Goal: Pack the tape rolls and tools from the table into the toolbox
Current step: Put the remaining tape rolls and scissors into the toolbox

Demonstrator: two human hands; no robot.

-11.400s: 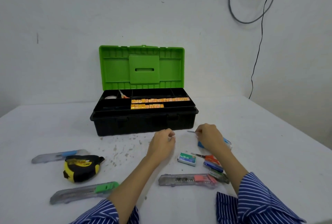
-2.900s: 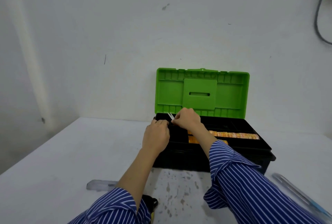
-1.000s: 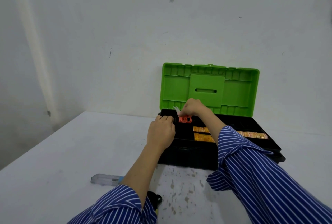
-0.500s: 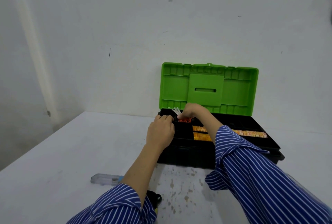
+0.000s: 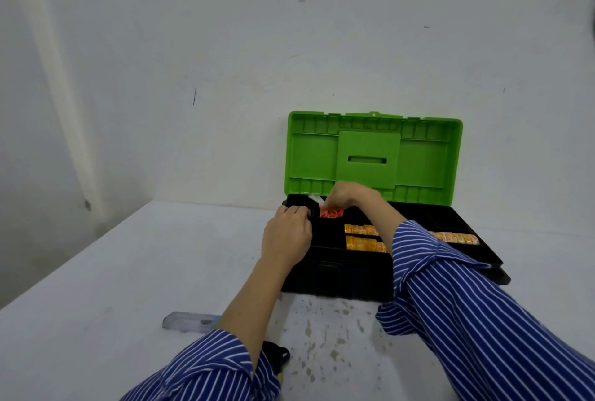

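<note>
Toolbox, a black plastic box with its shiny green lid up, sits on the speckled white table. Over its back left pocket, the right hand pinches small white and orange scissors. The left hand curls on the toolbox's left edge.

The left forearm is covering part of the clear utility knife on the table, and the left sleeve is hiding most of a black object. The right hand is blurring, its fingertips and pale item staying unclear.
</note>
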